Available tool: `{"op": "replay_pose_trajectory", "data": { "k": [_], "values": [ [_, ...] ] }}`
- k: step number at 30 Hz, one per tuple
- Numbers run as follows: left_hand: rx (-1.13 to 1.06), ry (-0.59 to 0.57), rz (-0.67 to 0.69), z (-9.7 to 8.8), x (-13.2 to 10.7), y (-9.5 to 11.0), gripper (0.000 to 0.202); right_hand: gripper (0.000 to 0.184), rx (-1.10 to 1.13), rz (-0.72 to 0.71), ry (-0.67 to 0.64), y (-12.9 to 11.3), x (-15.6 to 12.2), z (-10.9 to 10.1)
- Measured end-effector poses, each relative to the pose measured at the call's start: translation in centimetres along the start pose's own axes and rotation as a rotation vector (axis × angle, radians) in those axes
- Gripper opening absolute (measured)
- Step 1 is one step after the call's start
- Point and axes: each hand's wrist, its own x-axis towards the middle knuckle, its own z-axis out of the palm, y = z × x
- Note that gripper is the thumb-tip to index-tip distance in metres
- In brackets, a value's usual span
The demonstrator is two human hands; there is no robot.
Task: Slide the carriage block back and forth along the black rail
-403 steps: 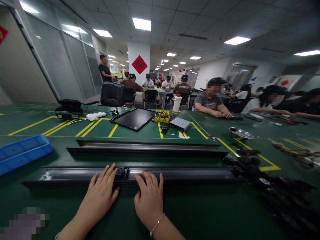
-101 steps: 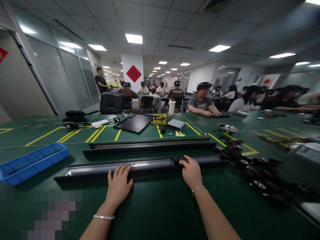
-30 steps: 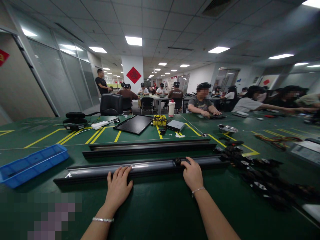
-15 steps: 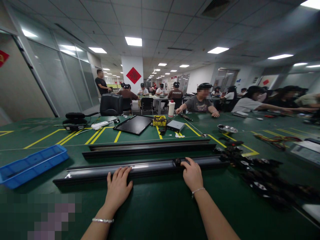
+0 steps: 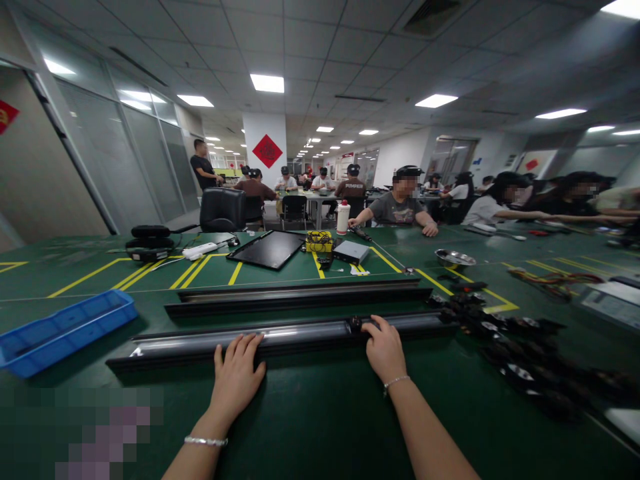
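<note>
A long dark metal channel (image 5: 305, 337) with a shiny inner face lies across the table in front of me. My left hand (image 5: 237, 370) rests over its near edge, fingers spread and lying on the metal, thumb apart. Toward the right end, a small round black part (image 5: 355, 324) sits on the channel. My right hand (image 5: 386, 350) has its fingers bent against the right side of that part, and the fingertips are partly hidden. Just behind lies a second dark channel (image 5: 300, 299), roughly parallel to the first.
A blue plastic bin (image 5: 70, 327) stands at the left. Many black parts (image 5: 520, 353) are heaped at the right, near a metal bowl (image 5: 454, 258). Farther back are a dark flat panel (image 5: 270, 249), a grey box (image 5: 351, 251) and a bottle (image 5: 343, 217). A person (image 5: 400, 207) sits opposite.
Both my hands and the channels stay where they were. Across the table, the seated person's hand and the dark tool at it have shifted slightly to the left.
</note>
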Motion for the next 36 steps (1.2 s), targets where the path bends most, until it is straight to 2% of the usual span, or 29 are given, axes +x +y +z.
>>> {"op": "replay_pose_trajectory", "data": {
  "k": [36],
  "values": [
    [0.011,0.030,0.014,0.48,-0.09,-0.36,0.045,0.037,-0.025,-0.002,-0.017,0.00,0.01,-0.03]
  ]
}}
